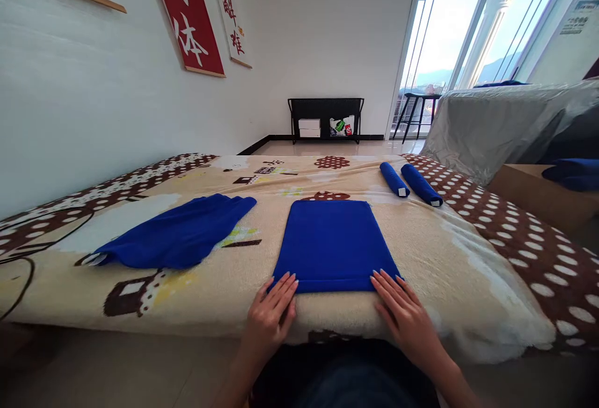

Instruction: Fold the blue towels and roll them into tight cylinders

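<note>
A blue cloth (334,242) lies flat in a near-rectangle on the patterned blanket, its near edge folded into a narrow band. On its near left corner rests my left hand (274,308), fingers stretched out. My right hand (403,308) lies the same way on the near right corner, fingers extended and slightly apart. Neither hand grasps anything. To the left, a second blue cloth (182,233) is spread loosely with wrinkles and a white tag. Two rolled blue cloths (394,179) (422,184) lie side by side at the back right, each with a small white label.
The patterned blanket (449,271) covers a bed-like surface whose near edge is at my body. Beyond it stands a black rack (326,108) by the wall. At the right are a plastic-covered object (496,121), a cardboard box (528,193) with blue cloth, and a dark stool (416,108).
</note>
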